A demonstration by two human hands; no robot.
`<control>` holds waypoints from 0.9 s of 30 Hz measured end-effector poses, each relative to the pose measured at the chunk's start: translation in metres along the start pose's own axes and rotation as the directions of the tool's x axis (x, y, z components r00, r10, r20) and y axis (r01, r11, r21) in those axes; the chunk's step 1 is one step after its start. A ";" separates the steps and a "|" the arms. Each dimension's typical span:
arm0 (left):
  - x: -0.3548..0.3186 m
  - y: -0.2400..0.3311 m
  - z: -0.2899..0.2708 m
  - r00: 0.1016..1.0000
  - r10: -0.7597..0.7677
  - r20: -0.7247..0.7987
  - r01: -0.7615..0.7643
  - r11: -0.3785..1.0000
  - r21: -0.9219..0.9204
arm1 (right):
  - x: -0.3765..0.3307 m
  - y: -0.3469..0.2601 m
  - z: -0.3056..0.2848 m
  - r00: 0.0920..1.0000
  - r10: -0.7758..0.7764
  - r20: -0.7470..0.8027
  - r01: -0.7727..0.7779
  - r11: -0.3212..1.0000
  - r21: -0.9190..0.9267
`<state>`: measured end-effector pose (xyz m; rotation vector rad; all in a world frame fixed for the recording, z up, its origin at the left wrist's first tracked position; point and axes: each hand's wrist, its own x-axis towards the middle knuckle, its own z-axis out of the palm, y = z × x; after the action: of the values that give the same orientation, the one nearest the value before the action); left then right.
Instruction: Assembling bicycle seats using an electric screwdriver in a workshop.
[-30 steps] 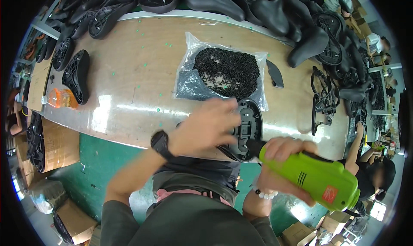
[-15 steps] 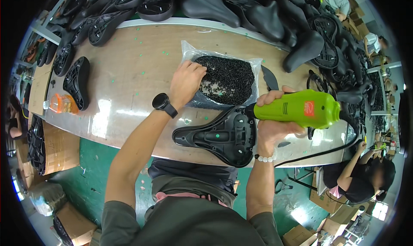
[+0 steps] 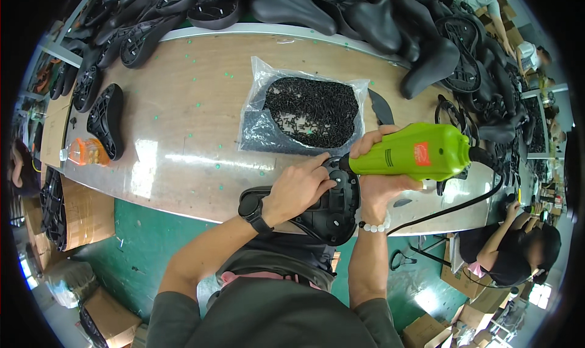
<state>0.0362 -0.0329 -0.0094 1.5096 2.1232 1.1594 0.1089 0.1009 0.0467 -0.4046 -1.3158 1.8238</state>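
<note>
Green electric screwdriver [image 3: 409, 153] now tip-down on the upturned black saddle [image 3: 317, 205] at the table's near edge.

Since half a second ago the left hand [image 3: 298, 189] has come back off the bag of black screws [image 3: 308, 113] and lies on the saddle underside, fingertips pinched together at the driver tip, apparently seating a screw. Right hand [image 3: 375, 183] is wrapped shut around the driver body. Bag just beyond; finished saddles [image 3: 341, 10] piled along the far side; orange bottle [image 3: 88, 152] far left; driver cord [image 3: 451, 208] trails right off the wooden table [image 3: 177, 104].
</note>
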 end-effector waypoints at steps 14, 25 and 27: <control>0.011 0.013 -0.012 0.866 0.476 0.150 -0.499 0.836 0.229 | -0.050 -0.029 -0.002 0.973 -0.226 -0.043 0.230 0.959 0.166; 0.063 -0.105 -0.054 0.977 0.089 -0.194 0.056 0.771 0.635 | -0.116 -0.066 -0.025 0.977 -0.201 -0.073 0.211 0.961 0.181; 0.066 -0.115 -0.054 0.982 0.075 -0.173 0.046 0.795 0.605 | -0.127 -0.067 -0.027 0.979 -0.181 -0.088 0.195 0.964 0.179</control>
<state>-0.1008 -0.0128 -0.0466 1.7102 2.8055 0.6524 0.2332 0.0267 0.0705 -0.2322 -1.0849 1.7383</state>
